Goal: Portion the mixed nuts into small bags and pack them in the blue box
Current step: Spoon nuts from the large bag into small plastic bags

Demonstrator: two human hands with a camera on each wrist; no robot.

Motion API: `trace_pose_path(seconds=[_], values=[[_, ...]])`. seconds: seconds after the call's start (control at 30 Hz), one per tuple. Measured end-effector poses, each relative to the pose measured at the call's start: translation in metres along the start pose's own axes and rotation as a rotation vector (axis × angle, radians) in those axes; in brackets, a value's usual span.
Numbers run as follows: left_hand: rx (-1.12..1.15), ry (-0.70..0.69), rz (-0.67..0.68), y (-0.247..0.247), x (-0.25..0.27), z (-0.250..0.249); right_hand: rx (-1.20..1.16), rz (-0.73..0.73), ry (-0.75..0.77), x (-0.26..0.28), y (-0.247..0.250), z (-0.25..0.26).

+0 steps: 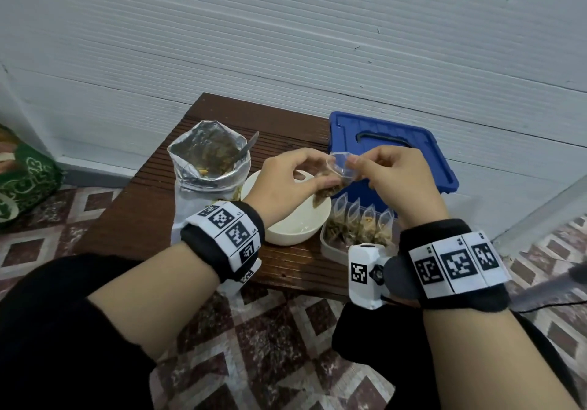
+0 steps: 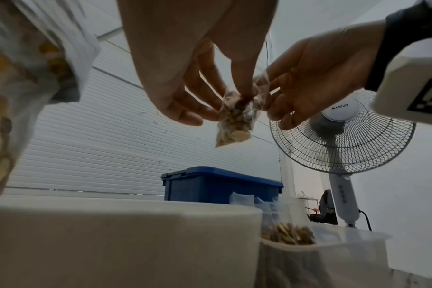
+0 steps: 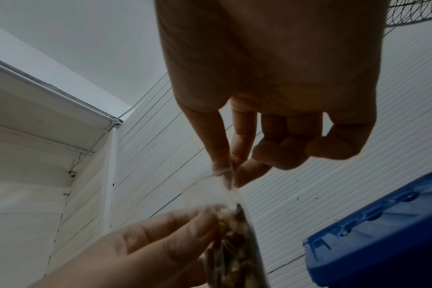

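Observation:
Both hands hold one small clear bag of nuts (image 1: 337, 177) in the air above the white bowl (image 1: 295, 222). My left hand (image 1: 290, 178) pinches the bag at its filled lower part (image 2: 234, 122). The top edge (image 3: 218, 182) is pinched by my right hand (image 1: 378, 171) between thumb and forefinger. The blue box (image 1: 390, 149) stands behind with its lid on. The big foil bag of mixed nuts (image 1: 209, 168) stands open at the left with a spoon handle (image 1: 246, 149) sticking out.
A clear tub (image 1: 333, 246) at the front right of the brown table (image 1: 152, 206) holds several filled small bags (image 1: 359, 222). A standing fan (image 2: 343, 134) is off to the right. A green patterned thing (image 1: 22, 174) lies on the tiled floor at the left.

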State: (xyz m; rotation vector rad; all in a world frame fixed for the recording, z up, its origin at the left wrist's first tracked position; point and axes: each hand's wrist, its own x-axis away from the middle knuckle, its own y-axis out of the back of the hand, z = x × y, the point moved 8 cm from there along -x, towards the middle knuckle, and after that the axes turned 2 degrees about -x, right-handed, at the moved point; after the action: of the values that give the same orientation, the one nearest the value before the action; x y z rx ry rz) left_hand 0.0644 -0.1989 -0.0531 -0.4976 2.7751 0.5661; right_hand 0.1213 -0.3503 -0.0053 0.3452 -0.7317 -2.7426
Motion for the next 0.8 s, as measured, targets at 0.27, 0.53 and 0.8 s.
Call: trace_pose_path(seconds=[0.27,0.53,0.8], values=[[-0.048,0.037,0.107,-0.013,0.005,0.025,0.06,-0.076,-0.092,-0.003,0.025,-0.026],[-0.189,0.137,0.142,-0.016,0.002,0.058,0.298,-0.192,-0.21,0.003,0.068,-0.06],[-0.235,0.209,0.1,-0.011,0.002,0.07,0.431,-0.336,-0.239,0.008,0.095,-0.071]])
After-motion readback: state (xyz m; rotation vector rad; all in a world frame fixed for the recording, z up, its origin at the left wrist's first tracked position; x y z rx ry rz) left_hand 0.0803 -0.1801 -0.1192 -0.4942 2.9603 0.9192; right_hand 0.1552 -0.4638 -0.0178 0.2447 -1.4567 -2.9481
